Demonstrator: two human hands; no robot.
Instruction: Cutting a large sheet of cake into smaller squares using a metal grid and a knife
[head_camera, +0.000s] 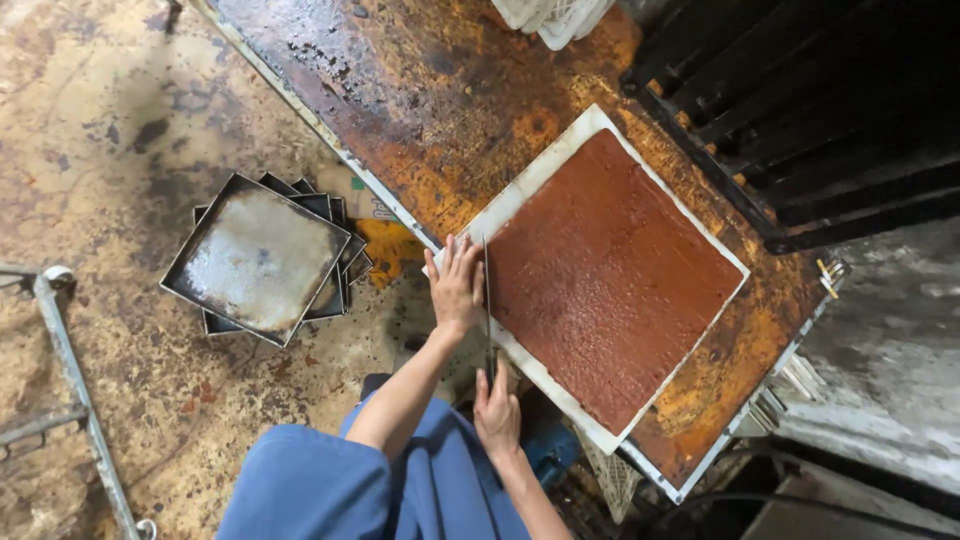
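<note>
Two hands trimming a slab edge

Brown slab (610, 285) lies on a white board (520, 195) atop the rusty table (440, 90). Left hand (456, 285) presses flat, fingers spread, at its edge; right hand (496, 412) grips the knife (487, 300). Cutting seems under way; next calls for a straight pull.

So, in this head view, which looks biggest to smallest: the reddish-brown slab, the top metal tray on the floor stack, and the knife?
1. Reddish-brown slab, clearly the largest.
2. Top metal tray; it sits lower on the floor, farther from the camera, so it may be larger than it looks.
3. Knife, a thin blade held by the right hand.
</note>
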